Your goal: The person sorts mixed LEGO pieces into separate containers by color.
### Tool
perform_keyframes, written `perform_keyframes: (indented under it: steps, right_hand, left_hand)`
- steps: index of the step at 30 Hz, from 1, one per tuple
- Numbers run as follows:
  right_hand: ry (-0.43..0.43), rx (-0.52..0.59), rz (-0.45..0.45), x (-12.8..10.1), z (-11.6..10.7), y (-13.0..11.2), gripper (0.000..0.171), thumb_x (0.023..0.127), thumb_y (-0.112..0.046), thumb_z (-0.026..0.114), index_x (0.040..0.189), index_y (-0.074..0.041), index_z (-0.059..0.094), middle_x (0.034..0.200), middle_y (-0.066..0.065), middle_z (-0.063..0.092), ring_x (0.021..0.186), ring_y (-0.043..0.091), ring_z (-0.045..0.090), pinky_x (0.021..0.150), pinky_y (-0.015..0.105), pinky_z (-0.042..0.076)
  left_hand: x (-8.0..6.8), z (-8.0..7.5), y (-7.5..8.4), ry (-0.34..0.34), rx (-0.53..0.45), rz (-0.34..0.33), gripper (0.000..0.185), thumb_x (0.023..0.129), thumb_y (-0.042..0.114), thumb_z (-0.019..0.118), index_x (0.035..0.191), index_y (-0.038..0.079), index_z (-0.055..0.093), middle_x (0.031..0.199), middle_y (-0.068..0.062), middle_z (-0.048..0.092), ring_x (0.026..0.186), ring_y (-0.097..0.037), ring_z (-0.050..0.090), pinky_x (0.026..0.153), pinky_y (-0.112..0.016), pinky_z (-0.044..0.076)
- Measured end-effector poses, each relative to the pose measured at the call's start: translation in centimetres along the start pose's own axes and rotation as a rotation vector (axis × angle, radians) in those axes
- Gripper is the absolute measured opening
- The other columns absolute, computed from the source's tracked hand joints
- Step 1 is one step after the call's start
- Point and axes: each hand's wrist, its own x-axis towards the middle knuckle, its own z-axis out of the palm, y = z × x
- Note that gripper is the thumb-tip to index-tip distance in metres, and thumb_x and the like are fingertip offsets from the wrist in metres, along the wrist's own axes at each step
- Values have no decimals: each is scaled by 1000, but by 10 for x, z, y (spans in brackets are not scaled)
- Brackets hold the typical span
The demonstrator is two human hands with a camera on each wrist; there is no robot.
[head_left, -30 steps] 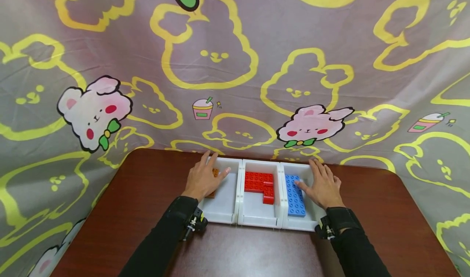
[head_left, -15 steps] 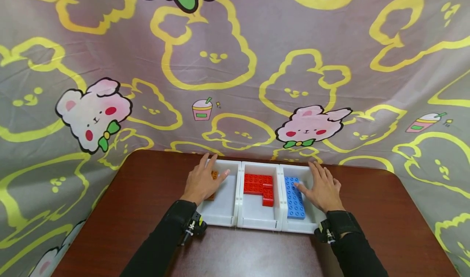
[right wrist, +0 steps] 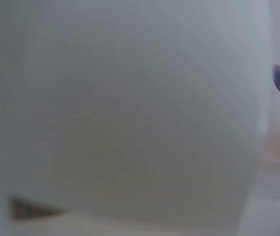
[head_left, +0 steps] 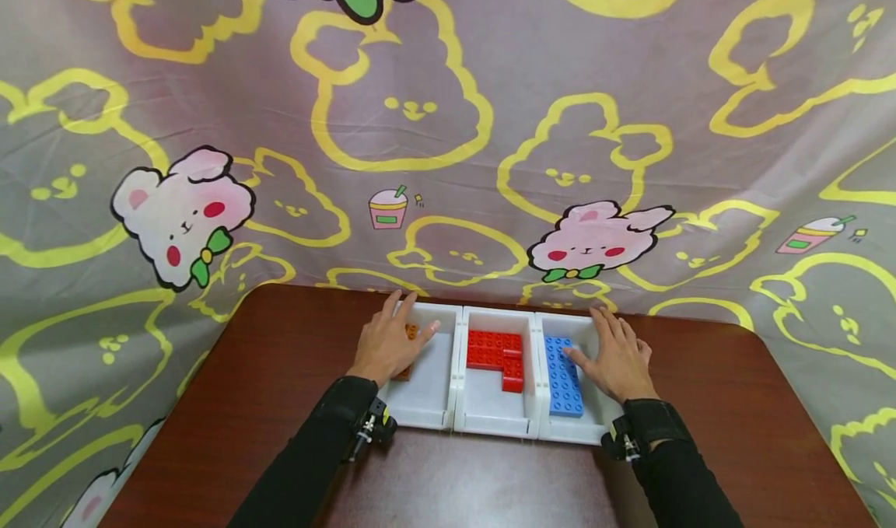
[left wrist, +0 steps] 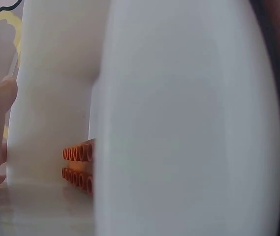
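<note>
Three white bins stand side by side in a row in the head view. My left hand (head_left: 385, 345) lies over the outer side of the left bin (head_left: 432, 372), fingers fairly straight toward its far corner, thumb pointing inward. It partly hides the orange-brown studded bricks (head_left: 411, 331) in that bin; the left wrist view shows their studs (left wrist: 79, 152) past a white wall. Over the outer side of the right bin (head_left: 570, 432) rests my right hand (head_left: 619, 357), fingers extended, its thumb overlapping the blue studded bricks (head_left: 563, 392). Red bricks (head_left: 486, 349) lie in the middle bin (head_left: 481, 396).
The bins stand on a dark brown wooden table (head_left: 280, 357), close to its far edge. A patterned cloth (head_left: 448, 139) hangs behind and around the table. A blurred white bin wall (right wrist: 144, 108) fills most of the right wrist view.
</note>
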Motion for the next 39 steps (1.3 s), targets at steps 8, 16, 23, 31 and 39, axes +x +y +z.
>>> perform_keyframes:
  steps: [8, 16, 23, 31, 39]
  right_hand:
    - [-18, -2, 12, 1, -3, -1, 92, 86, -54, 65, 152, -4, 26, 152, 26, 25, 136, 52, 19, 100, 74, 15]
    - [-23, 14, 20, 0, -3, -1, 92, 85, -54, 65, 152, -4, 25, 153, 26, 24, 136, 52, 18, 100, 74, 15]
    - [-6, 22, 2, -3, -1, 0, 91, 85, -52, 68, 151, -3, 27, 153, 26, 24, 135, 51, 19, 98, 75, 15]
    - [-13, 20, -5, -5, -1, -3, 91, 85, -50, 68, 150, -2, 27, 152, 27, 24, 135, 52, 19, 97, 75, 15]
    - [-19, 14, 0, 2, -2, -1, 92, 86, -51, 67, 152, -3, 25, 153, 27, 24, 136, 52, 19, 99, 74, 15]
  left_hand:
    - [1, -1, 2, 2, 6, 0, 79, 92, 63, 51, 154, 17, 30, 157, -13, 22, 131, -43, 39, 102, -64, 30]
    - [1, 0, 2, 4, 3, -11, 80, 92, 64, 50, 154, 18, 30, 158, -12, 20, 131, -43, 39, 102, -65, 30]
    - [-3, 1, 2, -4, -5, -20, 81, 92, 65, 50, 155, 19, 28, 159, -11, 19, 132, -42, 38, 103, -64, 29]
    - [-4, 2, 0, -6, -14, -17, 81, 92, 64, 51, 155, 19, 29, 158, -11, 19, 132, -42, 38, 103, -65, 28]
    - [2, 0, -1, 4, -7, -8, 80, 92, 63, 52, 154, 18, 30, 157, -12, 22, 131, -41, 39, 103, -65, 29]
